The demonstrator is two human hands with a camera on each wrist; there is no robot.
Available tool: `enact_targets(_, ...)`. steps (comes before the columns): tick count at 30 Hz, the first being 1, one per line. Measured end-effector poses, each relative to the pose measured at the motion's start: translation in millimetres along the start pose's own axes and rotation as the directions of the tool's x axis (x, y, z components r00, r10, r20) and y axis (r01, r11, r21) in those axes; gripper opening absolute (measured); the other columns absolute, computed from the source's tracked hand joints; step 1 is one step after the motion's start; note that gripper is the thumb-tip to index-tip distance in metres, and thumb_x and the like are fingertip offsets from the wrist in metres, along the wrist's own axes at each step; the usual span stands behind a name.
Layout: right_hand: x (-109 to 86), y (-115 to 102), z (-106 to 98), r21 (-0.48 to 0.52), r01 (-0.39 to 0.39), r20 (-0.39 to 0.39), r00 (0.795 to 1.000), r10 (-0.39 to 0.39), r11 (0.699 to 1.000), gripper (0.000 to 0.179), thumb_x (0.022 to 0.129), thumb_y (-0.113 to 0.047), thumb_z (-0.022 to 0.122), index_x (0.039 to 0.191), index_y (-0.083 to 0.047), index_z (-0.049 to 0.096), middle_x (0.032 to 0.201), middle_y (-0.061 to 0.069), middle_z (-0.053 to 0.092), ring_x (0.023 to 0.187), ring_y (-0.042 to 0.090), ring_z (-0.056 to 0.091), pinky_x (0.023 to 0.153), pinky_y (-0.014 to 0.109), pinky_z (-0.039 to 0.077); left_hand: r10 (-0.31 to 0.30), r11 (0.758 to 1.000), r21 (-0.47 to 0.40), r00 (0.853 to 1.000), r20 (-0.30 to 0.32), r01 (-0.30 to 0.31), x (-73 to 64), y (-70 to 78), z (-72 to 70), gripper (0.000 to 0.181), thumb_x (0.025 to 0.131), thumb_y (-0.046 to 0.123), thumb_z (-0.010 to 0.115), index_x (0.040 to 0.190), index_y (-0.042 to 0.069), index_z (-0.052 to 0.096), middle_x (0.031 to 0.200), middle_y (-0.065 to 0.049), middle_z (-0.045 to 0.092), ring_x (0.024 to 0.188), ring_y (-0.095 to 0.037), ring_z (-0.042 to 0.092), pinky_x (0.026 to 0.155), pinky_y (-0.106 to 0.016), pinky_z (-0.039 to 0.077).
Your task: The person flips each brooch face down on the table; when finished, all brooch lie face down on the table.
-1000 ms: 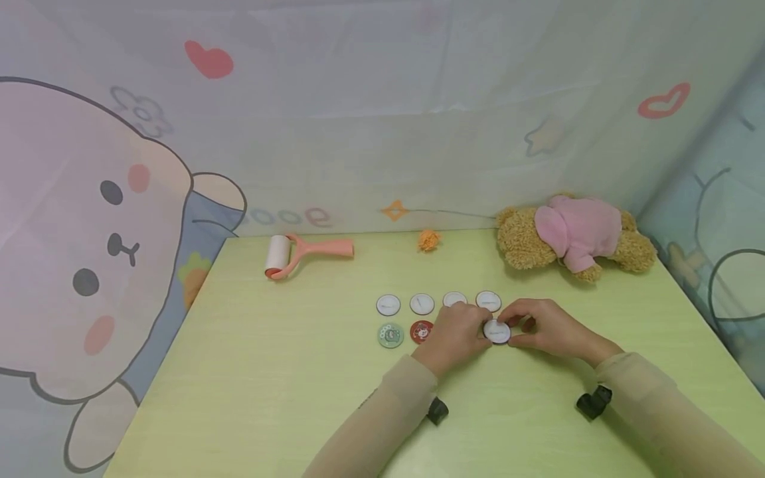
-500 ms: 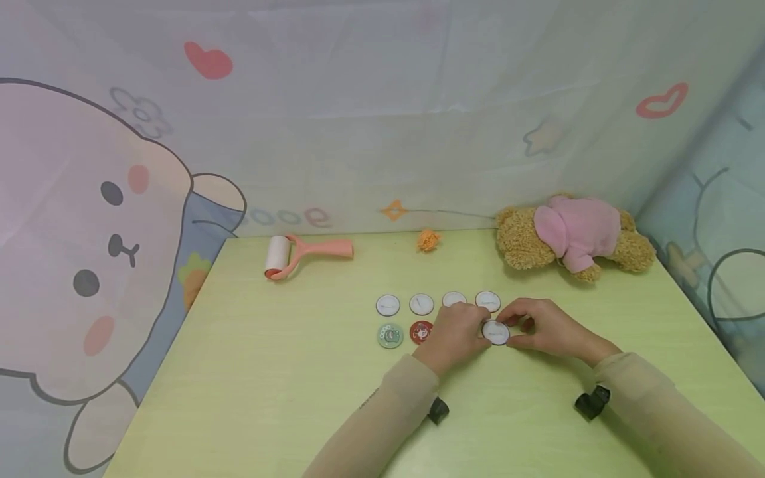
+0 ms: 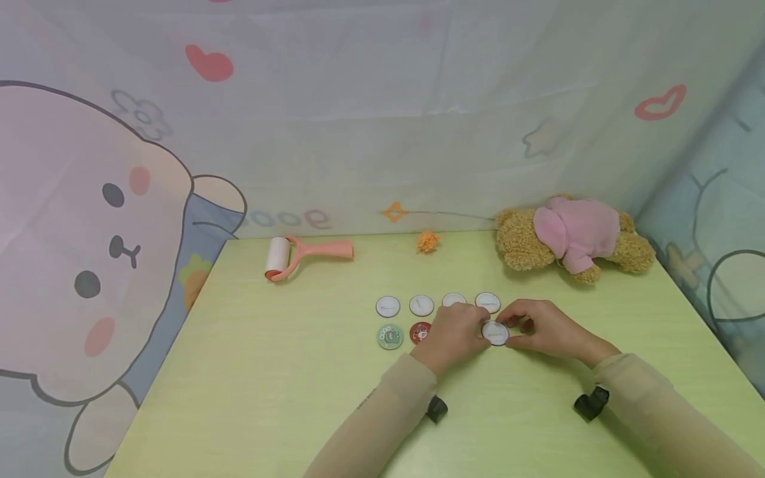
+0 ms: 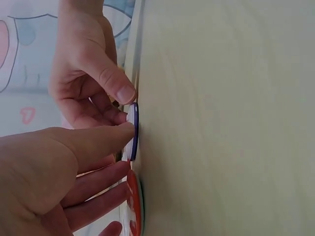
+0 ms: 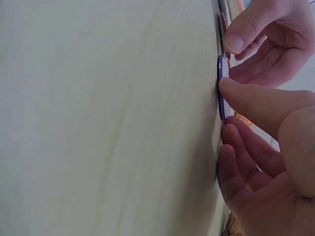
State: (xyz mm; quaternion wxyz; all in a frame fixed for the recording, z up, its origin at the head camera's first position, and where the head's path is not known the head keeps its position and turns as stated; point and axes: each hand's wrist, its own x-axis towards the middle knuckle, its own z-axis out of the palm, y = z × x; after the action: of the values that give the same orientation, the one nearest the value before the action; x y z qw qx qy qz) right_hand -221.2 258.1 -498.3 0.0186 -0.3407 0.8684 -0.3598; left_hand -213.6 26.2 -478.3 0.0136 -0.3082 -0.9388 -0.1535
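Observation:
Between my hands, a round pin badge lies back side up on the table, its pin back showing and its rim dark blue in the wrist views. My left hand pinches its left edge with thumb and fingers. The opposite edge is pinched by my right hand. Just beyond is a row of several more white-backed badges, one partly covered by my left hand. A green badge and a red badge lie face up to the left, the red one partly hidden by that hand.
At the back left of the yellow-green table lies a lint roller with a pink handle. A small orange tuft sits at the back middle. A teddy bear in pink lies at the back right, against the printed curtain.
The badge between my hands has shifted very slightly to the left. Both hands keep their hold and have hardly moved.

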Motion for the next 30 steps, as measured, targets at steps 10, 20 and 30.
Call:
enact_targets(10,6.9,-4.7,-4.1,-0.037,-0.009,-0.009,1.000,0.008,0.999,0.034,0.083,-0.008,0.090,0.114,-0.013,0.075,0.110,-0.002,0.075,0.095,0.017,0.070,0.080,0.034,0.060,-0.006,0.988,-0.153,1.000,-0.009,0.004,-3.5,-12.4,-13.4,0.026,0.099,0.025,0.075,0.123,0.016,0.078,0.117,0.005,0.077,0.111,-0.012,0.070,0.094,-0.025,0.055)
enact_targets(20,19.8,-15.2,-3.1,-0.098,0.087,-0.010,0.996,-0.089,0.991,0.033,0.083,-0.010,0.090,0.113,-0.009,0.075,0.114,0.000,0.076,0.104,0.021,0.071,0.084,0.042,0.059,0.001,0.992,-0.126,0.999,-0.038,-0.005,-7.7,-33.6,-29.2,0.020,0.101,0.023,0.071,0.117,0.015,0.079,0.115,0.004,0.078,0.108,-0.013,0.072,0.090,-0.025,0.056)
enact_targets(30,32.3,-24.7,8.1,-0.103,0.126,0.025,0.992,-0.124,0.987,0.031,0.088,-0.007,0.085,0.116,-0.006,0.073,0.112,0.004,0.075,0.102,0.026,0.072,0.089,0.047,0.059,0.046,0.992,-0.117,0.999,-0.019,-0.048,-19.0,-53.6,-31.0,0.023,0.097,0.023,0.075,0.118,0.014,0.080,0.113,0.006,0.079,0.110,-0.012,0.072,0.099,-0.024,0.052)
